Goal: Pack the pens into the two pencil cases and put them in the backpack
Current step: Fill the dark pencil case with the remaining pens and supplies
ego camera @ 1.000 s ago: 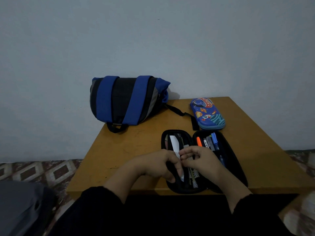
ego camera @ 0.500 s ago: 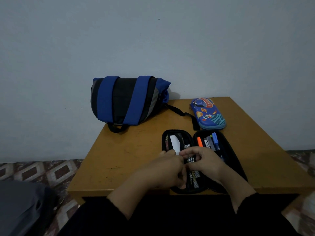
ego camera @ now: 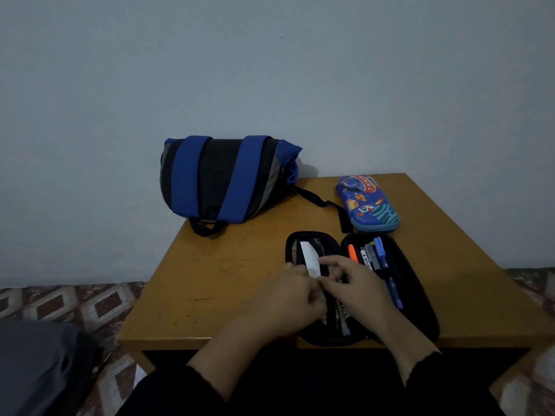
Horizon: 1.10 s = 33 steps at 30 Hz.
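Black pencil case (ego camera: 417,298) lies open flat at table (ego camera: 210,283) front edge, pens (ego camera: 372,256) in right half; left hand (ego camera: 288,298) and right hand (ego camera: 357,283) pinch white slip (ego camera: 310,258) over left half; shell looks light, semi-stiff, so grip its rims to fold.

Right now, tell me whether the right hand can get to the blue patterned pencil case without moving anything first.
Probably yes. The blue patterned pencil case lies closed beyond the open black pencil case, and nothing stands between it and the right hand. The hand would only have to reach over the open case and its pens.
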Available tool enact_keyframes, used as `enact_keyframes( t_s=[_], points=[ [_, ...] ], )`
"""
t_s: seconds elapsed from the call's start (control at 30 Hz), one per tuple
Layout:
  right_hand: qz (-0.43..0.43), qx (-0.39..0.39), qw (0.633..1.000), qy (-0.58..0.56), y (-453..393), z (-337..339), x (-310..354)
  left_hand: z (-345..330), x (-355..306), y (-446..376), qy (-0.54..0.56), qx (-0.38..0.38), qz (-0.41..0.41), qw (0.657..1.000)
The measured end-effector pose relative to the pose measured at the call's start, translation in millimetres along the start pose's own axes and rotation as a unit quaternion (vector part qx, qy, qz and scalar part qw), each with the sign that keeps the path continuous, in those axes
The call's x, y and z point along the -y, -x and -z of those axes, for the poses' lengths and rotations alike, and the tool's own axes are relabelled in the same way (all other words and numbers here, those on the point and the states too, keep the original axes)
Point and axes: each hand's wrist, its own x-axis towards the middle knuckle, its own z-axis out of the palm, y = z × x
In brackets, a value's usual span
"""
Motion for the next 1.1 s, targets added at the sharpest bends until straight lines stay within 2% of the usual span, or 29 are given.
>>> enact_keyframes(
  t_s=[0.1, 0.2, 0.37, 0.6, 0.7, 0.87, 0.97, 1.03, 1.1],
  points=[
    [0.011, 0.002, 0.995, 0.102, -5, -2, 9, -6, 0, -6, -0.014, -0.078, 0.071, 0.994],
    [0.030, 0.010, 0.981, 0.192, -11, -8, 16, -8, 0, -11, -0.026, -0.115, 0.128, 0.985],
    [0.034, 0.026, 0.976, 0.215, -17, -12, 16, -5, 5, -19, 0.067, -0.110, 0.194, 0.973],
    [0.020, 0.054, 0.979, 0.195, -16, -5, 18, -19, 5, -23, 0.184, -0.200, 0.232, 0.934],
    [0.022, 0.054, 0.979, 0.194, -15, -4, 18, -26, 2, -23, 0.190, -0.216, 0.227, 0.931],
    [0.027, 0.016, 0.982, 0.186, -15, -10, 16, -28, 7, -24, 0.135, -0.207, 0.143, 0.958],
    [0.020, -0.045, 0.989, 0.142, -10, -12, 11, -30, 13, -24, 0.129, -0.204, 0.103, 0.965],
    [0.000, -0.094, 0.990, 0.107, -8, -11, 7, -30, 18, -22, 0.134, -0.217, 0.108, 0.961],
    [-0.017, -0.113, 0.988, 0.099, -8, -11, 4, -31, 25, -21, 0.102, -0.227, 0.117, 0.962]
  ],
)
